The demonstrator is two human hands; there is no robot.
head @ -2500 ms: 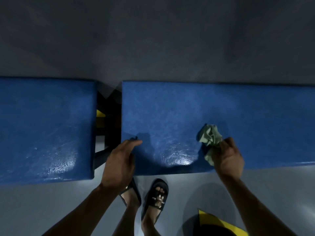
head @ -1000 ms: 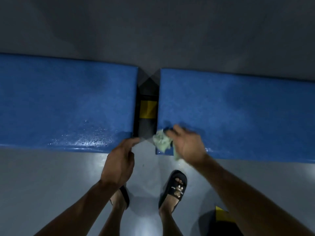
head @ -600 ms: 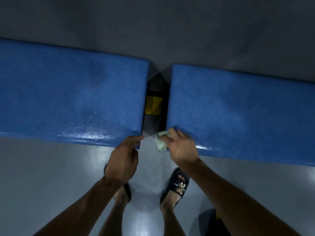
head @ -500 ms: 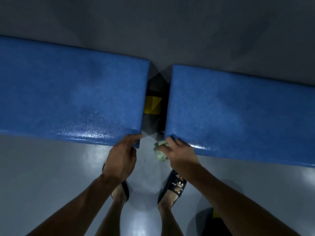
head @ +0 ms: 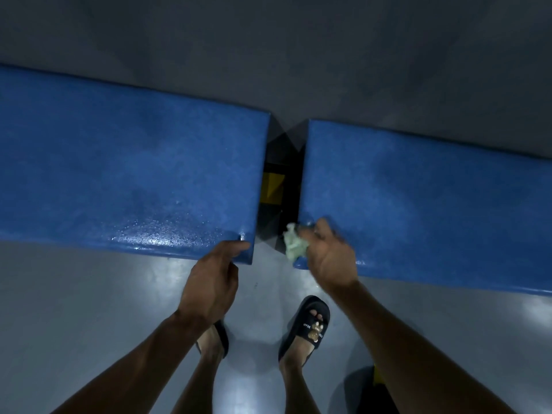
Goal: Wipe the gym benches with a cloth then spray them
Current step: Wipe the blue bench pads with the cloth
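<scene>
Two blue padded gym benches lie end to end across the view, a left bench [head: 125,162] and a right bench [head: 424,198], with a narrow dark gap between them. My right hand [head: 330,258] grips a crumpled pale green cloth [head: 294,245] at the near left corner of the right bench. My left hand [head: 213,279] rests on the near right corner of the left bench, fingertips on its edge. The left bench's near surface glistens with droplets. No spray bottle is in view.
A black frame with a yellow part [head: 270,188] shows in the gap between the benches. My feet in black slides [head: 307,327] stand on the glossy grey floor [head: 89,309]. A dark object with a yellow patch [head: 378,376] lies at my lower right.
My right hand has swept the cloth leftward along the right bench to its near left corner. The left hand has shifted from the right bench's corner to the left bench's corner.
</scene>
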